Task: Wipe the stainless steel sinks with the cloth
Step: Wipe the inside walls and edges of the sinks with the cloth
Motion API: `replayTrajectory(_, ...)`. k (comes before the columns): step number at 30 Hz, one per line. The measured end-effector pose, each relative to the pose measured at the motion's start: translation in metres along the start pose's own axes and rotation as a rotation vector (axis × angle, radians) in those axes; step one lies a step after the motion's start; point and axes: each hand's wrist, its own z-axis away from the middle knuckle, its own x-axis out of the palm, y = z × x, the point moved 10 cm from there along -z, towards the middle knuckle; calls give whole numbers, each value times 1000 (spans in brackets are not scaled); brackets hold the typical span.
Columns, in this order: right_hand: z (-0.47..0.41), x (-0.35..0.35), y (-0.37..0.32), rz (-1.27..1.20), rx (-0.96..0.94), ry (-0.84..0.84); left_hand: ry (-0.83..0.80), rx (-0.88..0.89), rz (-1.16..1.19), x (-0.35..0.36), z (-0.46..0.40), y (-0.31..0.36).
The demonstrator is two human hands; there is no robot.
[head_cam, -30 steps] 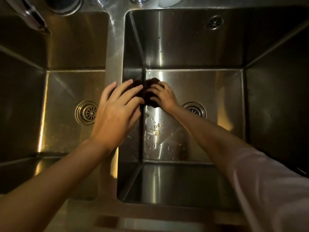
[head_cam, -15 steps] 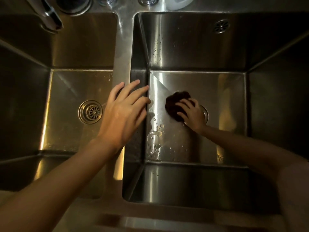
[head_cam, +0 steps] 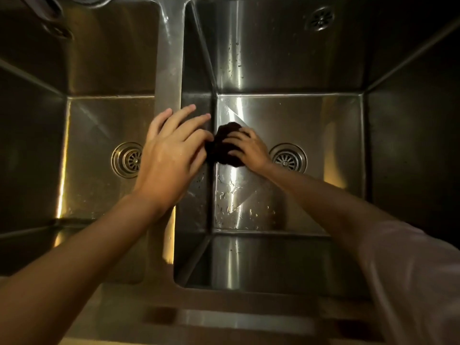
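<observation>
While the left basin [head_cam: 99, 150] shows no cloth in it and no droplets that can be made out in this dim light, its drain [head_cam: 127, 159] bare, it reads as the part of the job yet to do, though whether it has had a pass cannot be told. Left hand [head_cam: 169, 155] sits over the divider [head_cam: 169, 70] between the basins, fingers straight and spread, holding nothing. Right basin [head_cam: 286, 115]: dark cloth [head_cam: 224, 148] bunched on the floor at the left wall, just beside the divider. Right hand [head_cam: 249, 148] presses it, fingers curled over the wad. Water beads remain on the floor toward the near edge; right drain [head_cam: 288, 158] uncovered. Judgement: wiping mid-course, right basin partly done.
</observation>
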Motion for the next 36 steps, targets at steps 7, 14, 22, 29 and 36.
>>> replayTrajectory(7,45,-20,41,60,122,94,39,7,2,-1,0,-1)
replayTrajectory(14,94,8,13,66,17,30,55,12,-4,-1,-1,-1)
replayTrajectory(22,17,18,-17,6,-22,-66,60,0,-39,-1,-1,-1)
replayTrajectory(29,-5,-23,44,44,136,21,48,22,-75,2,0,0)
replayTrajectory(36,82,-5,35,93,45,-13,57,27,-64,2,-1,-1)
